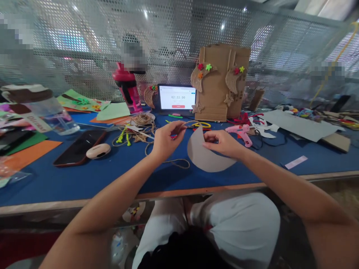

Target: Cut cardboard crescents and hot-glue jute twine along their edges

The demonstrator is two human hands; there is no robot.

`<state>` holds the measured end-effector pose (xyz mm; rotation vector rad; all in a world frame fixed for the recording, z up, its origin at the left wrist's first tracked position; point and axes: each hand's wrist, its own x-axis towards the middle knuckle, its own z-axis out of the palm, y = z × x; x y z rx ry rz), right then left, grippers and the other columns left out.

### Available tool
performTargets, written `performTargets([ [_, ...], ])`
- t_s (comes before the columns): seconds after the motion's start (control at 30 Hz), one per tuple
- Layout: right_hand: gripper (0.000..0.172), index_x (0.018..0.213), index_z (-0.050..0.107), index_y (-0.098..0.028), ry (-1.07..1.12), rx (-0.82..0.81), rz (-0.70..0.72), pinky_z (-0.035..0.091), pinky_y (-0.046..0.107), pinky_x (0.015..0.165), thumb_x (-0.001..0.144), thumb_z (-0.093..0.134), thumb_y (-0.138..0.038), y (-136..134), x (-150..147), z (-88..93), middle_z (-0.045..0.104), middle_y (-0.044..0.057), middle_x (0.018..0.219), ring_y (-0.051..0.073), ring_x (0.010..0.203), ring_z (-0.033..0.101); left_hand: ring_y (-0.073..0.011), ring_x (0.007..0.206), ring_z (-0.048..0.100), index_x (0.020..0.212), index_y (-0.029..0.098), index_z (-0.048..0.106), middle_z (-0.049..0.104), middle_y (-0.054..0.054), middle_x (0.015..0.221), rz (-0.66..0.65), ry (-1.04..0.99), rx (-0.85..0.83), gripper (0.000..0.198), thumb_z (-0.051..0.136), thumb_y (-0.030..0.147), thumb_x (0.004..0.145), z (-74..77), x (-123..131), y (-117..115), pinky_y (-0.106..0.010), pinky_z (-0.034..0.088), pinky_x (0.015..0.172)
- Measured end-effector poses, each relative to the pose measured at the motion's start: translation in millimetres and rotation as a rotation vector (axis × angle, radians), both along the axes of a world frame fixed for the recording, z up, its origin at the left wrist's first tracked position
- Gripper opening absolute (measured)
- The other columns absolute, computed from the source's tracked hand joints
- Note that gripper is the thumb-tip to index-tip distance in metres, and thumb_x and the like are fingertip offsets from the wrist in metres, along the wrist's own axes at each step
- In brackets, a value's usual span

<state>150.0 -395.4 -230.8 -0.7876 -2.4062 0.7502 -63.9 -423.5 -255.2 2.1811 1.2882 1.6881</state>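
Observation:
My left hand [168,139] pinches a length of brown twine [191,122], which runs across to the upper tip of a crescent-shaped piece of grey-white cardboard [209,160]. Below that hand, a loose loop of the twine lies on the blue tabletop. My right hand [221,143] grips the crescent near its upper tip, thumb and fingers on either side of the inner edge. A pink glue gun [241,134] rests just beyond the right hand. Yellow-handled scissors [202,126] lie behind the crescent, partly hidden.
A cardboard stand [214,99] with hanging twine-wrapped moons stands at the back, beside a tablet [177,98] showing a timer. Leftward are a phone [80,147], a beige case [98,151], a pink bottle [129,89] and a clear bottle [60,116]. White card sheets [301,125] lie right.

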Motion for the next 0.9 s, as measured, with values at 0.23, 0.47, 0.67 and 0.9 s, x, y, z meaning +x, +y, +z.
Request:
performTargets([
  [0.23, 0.029, 0.085, 0.058, -0.014, 0.196, -0.272, -0.036, 0.047, 0.025, 0.062, 0.079, 0.054, -0.042, -3, 0, -32.8, 0.064, 0.004, 0.077, 0.013, 0.067, 0.059, -0.0183, 0.103, 0.057, 0.102, 0.017, 0.060, 0.063, -0.008, 0.107, 0.110, 0.144, 0.360, 0.026, 0.059, 0.014, 0.077, 2.7, 2, -10, -0.035, 0.044, 0.094],
  [0.47, 0.033, 0.093, 0.060, -0.014, 0.263, -0.303, -0.080, 0.049, 0.028, 0.068, 0.081, 0.051, -0.043, -2, -8, -49.5, 0.067, 0.005, 0.083, 0.016, 0.075, 0.063, -0.0116, 0.065, 0.056, 0.095, 0.015, 0.061, 0.064, -0.002, 0.080, -0.204, -0.028, -0.440, 0.028, 0.060, 0.039, 0.079, -17.1, 18, -9, -0.021, 0.043, 0.059],
  [0.67, 0.031, 0.096, 0.065, -0.016, 0.142, -0.114, -0.199, 0.047, 0.028, 0.073, 0.084, 0.050, -0.041, 3, 19, -47.7, 0.070, 0.006, 0.092, 0.018, 0.082, 0.064, -0.0065, 0.053, 0.050, 0.081, 0.016, 0.059, 0.058, 0.003, 0.065, -0.407, -0.400, -0.791, 0.030, 0.067, 0.044, 0.072, -22.5, 18, -5, -0.016, 0.035, 0.048],
  [0.9, 0.032, 0.069, 0.062, -0.018, -0.021, 0.136, -0.570, 0.042, 0.026, 0.057, 0.085, 0.047, -0.041, 8, 104, -51.2, 0.066, 0.004, 0.061, 0.016, 0.057, 0.060, -0.0103, 0.051, 0.058, 0.084, 0.017, 0.059, 0.064, 0.001, 0.065, -0.395, -0.616, -0.903, 0.030, 0.071, 0.035, 0.063, -17.7, 16, -2, -0.017, 0.041, 0.045],
])
